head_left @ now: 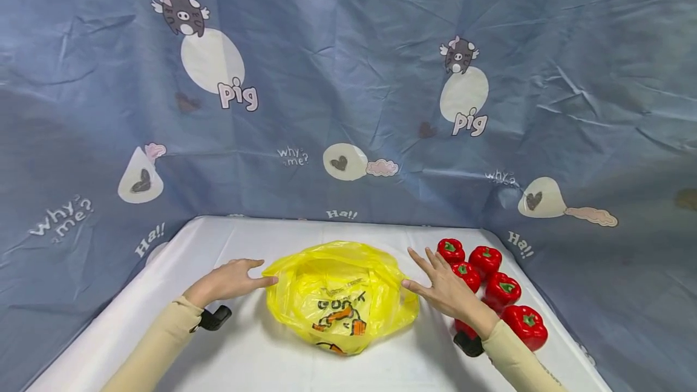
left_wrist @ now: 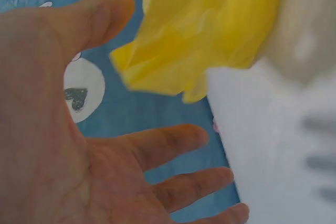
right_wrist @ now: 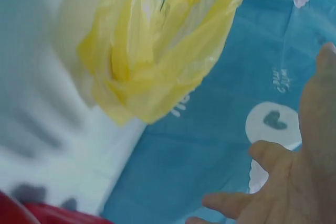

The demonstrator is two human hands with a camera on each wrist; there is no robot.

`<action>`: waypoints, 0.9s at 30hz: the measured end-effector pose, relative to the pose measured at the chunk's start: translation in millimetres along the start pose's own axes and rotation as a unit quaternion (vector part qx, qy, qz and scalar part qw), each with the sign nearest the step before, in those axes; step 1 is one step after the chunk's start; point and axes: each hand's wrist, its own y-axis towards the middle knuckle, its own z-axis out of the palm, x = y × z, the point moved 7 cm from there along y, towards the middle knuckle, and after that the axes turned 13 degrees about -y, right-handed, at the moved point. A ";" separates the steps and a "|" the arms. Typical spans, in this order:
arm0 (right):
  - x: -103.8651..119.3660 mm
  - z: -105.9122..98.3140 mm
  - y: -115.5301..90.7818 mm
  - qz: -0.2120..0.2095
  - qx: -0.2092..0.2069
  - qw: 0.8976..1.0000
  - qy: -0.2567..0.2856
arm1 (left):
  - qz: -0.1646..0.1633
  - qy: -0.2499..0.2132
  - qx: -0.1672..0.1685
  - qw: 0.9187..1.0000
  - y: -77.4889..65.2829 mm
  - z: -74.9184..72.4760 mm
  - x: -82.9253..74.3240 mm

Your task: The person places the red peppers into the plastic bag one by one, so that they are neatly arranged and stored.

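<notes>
A yellow plastic bag (head_left: pixel 343 295) with black and orange print lies on the white table, its mouth spread wide toward the head camera. At its left edge is my left hand (head_left: pixel 234 282), fingers extended; the left wrist view shows a gap between that hand (left_wrist: pixel 131 166) and the bag (left_wrist: pixel 205 30). On the opposite side my right hand (head_left: pixel 443 286) has its fingers spread, the thumb near the bag's right edge. In the right wrist view the right hand (right_wrist: pixel 283 182) stands apart from the bag (right_wrist: pixel 157 66) and holds nothing.
Several red bell peppers (head_left: pixel 502 290) sit in a group at the table's right side, partly behind the right hand and forearm. The white table (head_left: pixel 229 356) is bordered at the back and sides by a blue printed cloth (head_left: pixel 337 107).
</notes>
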 end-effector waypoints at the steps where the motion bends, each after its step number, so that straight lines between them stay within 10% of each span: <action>1: 0.6 2.3 -0.9 0.001 0.003 1.000 0.011 | 0.001 0.006 -0.006 1.000 -0.4 2.4 0.8; 16: 1.0 28.3 -7.2 0.019 0.018 0.994 0.109 | 0.021 0.012 -0.109 0.994 0.3 34.3 -8.0; 27: 4.4 44.4 -11.2 0.029 0.022 0.995 0.096 | 0.033 -0.075 -0.188 0.979 6.0 50.6 -18.8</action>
